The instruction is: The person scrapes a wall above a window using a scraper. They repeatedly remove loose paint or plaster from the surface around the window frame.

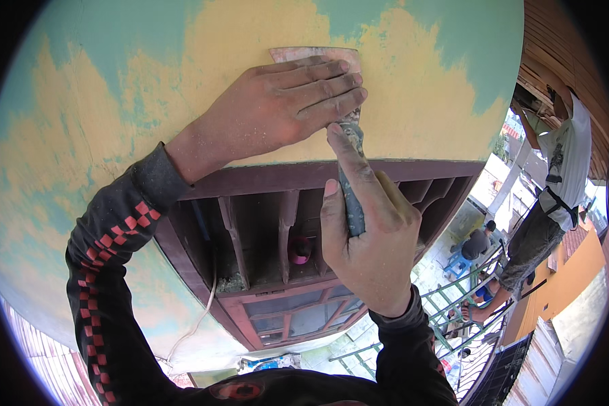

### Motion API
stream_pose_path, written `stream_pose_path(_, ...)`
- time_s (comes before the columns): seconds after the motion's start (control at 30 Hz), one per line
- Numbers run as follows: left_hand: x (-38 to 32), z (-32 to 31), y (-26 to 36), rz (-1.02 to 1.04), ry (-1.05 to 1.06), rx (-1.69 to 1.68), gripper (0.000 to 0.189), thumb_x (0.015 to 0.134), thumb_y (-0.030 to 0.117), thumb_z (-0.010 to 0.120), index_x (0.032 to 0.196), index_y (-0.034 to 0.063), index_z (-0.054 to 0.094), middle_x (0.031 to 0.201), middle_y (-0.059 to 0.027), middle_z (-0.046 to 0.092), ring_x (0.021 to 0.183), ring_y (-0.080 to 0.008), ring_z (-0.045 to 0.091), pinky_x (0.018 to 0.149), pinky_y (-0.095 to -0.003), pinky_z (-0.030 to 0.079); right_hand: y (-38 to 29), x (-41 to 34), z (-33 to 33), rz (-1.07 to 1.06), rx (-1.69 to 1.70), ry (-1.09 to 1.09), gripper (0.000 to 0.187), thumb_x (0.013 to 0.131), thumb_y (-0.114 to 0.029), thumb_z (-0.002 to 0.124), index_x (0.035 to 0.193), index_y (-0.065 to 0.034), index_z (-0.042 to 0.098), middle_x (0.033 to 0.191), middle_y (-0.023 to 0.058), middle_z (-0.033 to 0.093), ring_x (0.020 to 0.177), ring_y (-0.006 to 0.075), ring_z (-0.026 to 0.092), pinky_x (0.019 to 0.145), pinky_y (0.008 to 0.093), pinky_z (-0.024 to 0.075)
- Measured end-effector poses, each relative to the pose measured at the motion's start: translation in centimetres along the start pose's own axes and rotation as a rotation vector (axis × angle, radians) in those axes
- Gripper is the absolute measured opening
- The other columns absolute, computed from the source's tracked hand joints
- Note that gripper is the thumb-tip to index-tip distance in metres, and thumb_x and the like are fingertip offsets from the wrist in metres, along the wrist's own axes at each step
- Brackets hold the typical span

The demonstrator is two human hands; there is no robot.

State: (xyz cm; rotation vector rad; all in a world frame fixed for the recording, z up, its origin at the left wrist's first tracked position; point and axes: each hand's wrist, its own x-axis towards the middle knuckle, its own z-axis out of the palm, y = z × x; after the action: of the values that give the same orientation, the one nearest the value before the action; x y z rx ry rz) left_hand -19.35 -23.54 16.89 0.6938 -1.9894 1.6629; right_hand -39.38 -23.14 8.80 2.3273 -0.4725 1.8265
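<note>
My right hand (373, 238) grips the dark handle of a wide scraper (352, 177), its index finger stretched along the handle towards the blade. The scraper's broad, stained blade (314, 52) lies against a wall (416, 96) with patchy yellow and green paint. My left hand (279, 104) lies flat over the blade, fingers together and pointing right, and hides much of it. Below both hands is the top rail of a dark reddish-brown wooden frame (264, 177) with upright slats.
A cable (210, 299) hangs by the frame, above glazed panes (307, 318). At right, a person in a white shirt (568, 142) stands high with arms raised to a wooden ceiling, near green metal scaffolding (449, 299). Another person (477, 243) sits on a blue stool (457, 264) below.
</note>
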Motion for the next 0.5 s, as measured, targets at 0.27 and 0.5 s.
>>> stream_pose_path(0.27, 1.6, -0.2, -1.4, -0.042, 0.018, 0.095, 0.045, 0.087, 0.020, 0.069, 0.132, 0.0203, 0.068, 0.128, 0.0044, 0.070, 0.118, -0.0153, 0.069, 0.093, -0.0298, 0.060, 0.0, 2.0, -1.4, 0.063, 0.003, -0.088, 0.051, 0.091, -0.002, 0.063, 0.141, -0.0087, 0.064, 0.097, 0.0195, 0.073, 0.077, 0.0294, 0.073, 0.070, 0.0376, 0.0565)
stream_pose_path(0.5, 2.7, -0.5, -1.8, -0.035, 0.000, 0.049, 0.042, 0.086, 0.013, 0.070, 0.128, 0.0152, 0.072, 0.128, -0.0003, 0.072, 0.122, -0.0215, 0.068, 0.093, -0.0332, 0.061, 1.2, 2.5, -1.5, 0.009, 0.063, -0.030, 0.053, 0.089, -0.002, 0.064, 0.142, -0.0106, 0.064, 0.094, 0.0178, 0.073, 0.074, 0.0285, 0.072, 0.069, 0.0377, 0.0572)
